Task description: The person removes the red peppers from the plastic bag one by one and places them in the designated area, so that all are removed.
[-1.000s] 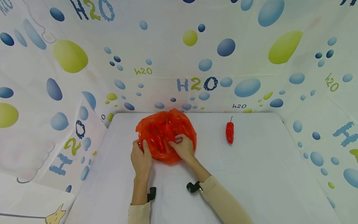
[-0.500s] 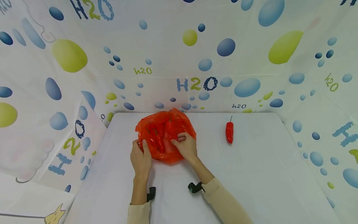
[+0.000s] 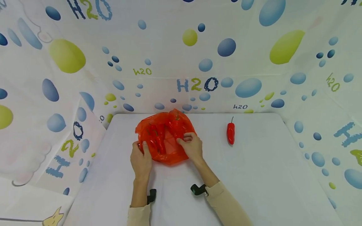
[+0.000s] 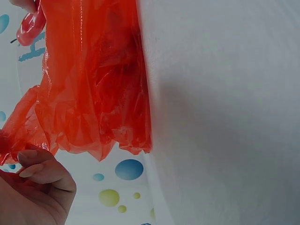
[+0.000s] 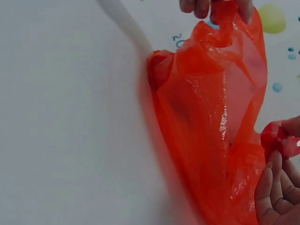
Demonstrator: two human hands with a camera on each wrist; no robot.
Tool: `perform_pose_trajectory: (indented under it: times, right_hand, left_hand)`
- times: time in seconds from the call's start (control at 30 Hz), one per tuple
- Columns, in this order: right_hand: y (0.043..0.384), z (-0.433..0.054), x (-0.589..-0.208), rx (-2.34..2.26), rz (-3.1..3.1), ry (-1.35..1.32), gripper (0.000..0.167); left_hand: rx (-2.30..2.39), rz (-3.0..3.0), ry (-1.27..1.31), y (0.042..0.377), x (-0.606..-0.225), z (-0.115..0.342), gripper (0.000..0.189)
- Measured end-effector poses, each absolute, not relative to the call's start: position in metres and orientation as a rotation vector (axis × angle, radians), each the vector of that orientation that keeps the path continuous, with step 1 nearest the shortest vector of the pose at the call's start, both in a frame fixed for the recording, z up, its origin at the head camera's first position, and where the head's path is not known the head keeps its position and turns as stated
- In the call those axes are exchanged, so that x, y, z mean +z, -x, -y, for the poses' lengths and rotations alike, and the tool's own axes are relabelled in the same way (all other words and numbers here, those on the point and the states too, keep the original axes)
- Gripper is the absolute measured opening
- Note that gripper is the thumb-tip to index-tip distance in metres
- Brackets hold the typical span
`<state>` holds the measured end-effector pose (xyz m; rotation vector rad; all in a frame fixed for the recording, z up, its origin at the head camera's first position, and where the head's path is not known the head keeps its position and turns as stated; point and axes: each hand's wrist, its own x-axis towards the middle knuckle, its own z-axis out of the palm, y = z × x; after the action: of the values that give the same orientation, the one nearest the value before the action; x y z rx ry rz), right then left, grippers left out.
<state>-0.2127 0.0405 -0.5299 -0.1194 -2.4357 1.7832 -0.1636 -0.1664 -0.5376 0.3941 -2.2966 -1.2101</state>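
An open orange-red plastic bag (image 3: 169, 159) rests on the white table toward its far edge in the head view. Several red chili peppers (image 3: 160, 142) lie inside it. My left hand (image 3: 140, 160) pinches the near-left rim, and the left wrist view shows its fingers (image 4: 44, 171) curled on the film. Over the bag's right side, my right hand (image 3: 193, 147) grips the near end of one chili pepper (image 3: 176, 126), whose green stem points away. The right wrist view shows that pepper's end (image 5: 273, 137) between thumb and fingers. The bag's bottom is partly hidden.
One more red chili pepper (image 3: 230, 133) lies on the white table (image 3: 254, 175), right of the bag. A patterned curtain (image 3: 158, 44) stands behind the table and along both sides. Dark wrist cameras (image 3: 198, 189) sit on both forearms.
My right hand has shifted to the right, taking the gripped chili pepper toward the bag's right side. My left hand has kept its hold on the rim.
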Motion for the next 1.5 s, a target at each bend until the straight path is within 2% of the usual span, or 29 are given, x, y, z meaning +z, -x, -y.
perform_pose_trajectory:
  times: [0.87, 1.5]
  right_hand:
    - [0.211, -0.078, -0.528, 1.824, 2.353, 0.21, 0.035]
    - [0.219, -0.119, -0.525, 1.759, 2.35, 0.406, 0.036]
  left_hand:
    - [-1.159, 2.299, -0.415, 0.162, -0.54, 0.168, 0.044]
    - [-1.16, 2.29, -0.395, 0.165, -0.539, 0.167, 0.044]
